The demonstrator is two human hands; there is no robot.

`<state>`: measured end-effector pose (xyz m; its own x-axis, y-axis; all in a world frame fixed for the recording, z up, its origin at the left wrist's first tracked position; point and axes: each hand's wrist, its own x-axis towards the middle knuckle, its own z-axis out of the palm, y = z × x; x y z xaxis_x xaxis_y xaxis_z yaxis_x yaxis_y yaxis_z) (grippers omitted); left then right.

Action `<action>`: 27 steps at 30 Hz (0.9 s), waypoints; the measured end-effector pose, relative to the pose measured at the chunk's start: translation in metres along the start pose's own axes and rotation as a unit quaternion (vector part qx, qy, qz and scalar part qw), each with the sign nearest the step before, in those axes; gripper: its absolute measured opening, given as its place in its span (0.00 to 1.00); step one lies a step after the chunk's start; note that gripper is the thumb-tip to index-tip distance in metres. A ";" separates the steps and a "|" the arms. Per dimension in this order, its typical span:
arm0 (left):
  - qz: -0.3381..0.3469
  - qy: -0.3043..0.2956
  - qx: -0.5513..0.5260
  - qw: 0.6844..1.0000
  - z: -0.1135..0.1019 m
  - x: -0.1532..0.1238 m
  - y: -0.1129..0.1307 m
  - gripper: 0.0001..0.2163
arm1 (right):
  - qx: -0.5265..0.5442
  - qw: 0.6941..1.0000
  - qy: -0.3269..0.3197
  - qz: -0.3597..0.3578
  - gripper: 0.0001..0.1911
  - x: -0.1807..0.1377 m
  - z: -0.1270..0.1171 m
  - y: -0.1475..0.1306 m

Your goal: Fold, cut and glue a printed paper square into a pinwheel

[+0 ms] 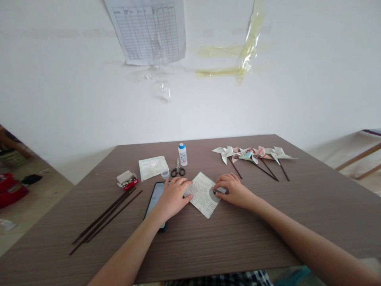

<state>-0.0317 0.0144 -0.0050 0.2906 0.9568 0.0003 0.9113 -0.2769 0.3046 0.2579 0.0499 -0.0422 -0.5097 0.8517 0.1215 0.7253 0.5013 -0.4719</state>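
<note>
In the head view, a brown table (315,214) is set against a white wall (89,99). Square printed paper (204,194) is laid near the front edge, its left corner met by the loosely spread left hand (175,196); at its right corner, a small dark object (214,192) is pinched narrowly by the right hand (232,190). Room leftward is bounded by a phone (153,200) and sticks (104,216), behind by scissors (177,172); tabletop is seen toward the right edge, beside the pinwheels (228,152).
</note>
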 end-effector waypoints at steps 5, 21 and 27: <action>0.023 -0.018 -0.007 1.000 0.000 -0.002 0.008 0.17 | -0.006 0.999 0.007 -0.038 0.15 -0.001 0.002 0.001; -0.025 -0.068 0.077 0.994 -0.004 -0.004 0.008 0.24 | 0.016 0.997 -0.058 -0.055 0.21 0.004 0.005 0.015; -0.003 -0.027 0.044 0.999 0.004 -0.001 0.009 0.24 | -0.064 0.997 -0.010 -0.050 0.21 0.001 0.002 0.006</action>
<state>-0.0227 0.0103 -0.0066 0.2980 0.9531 -0.0534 0.9344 -0.2799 0.2202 0.2606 0.0537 -0.0469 -0.5909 0.7937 0.1446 0.7224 0.6003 -0.3432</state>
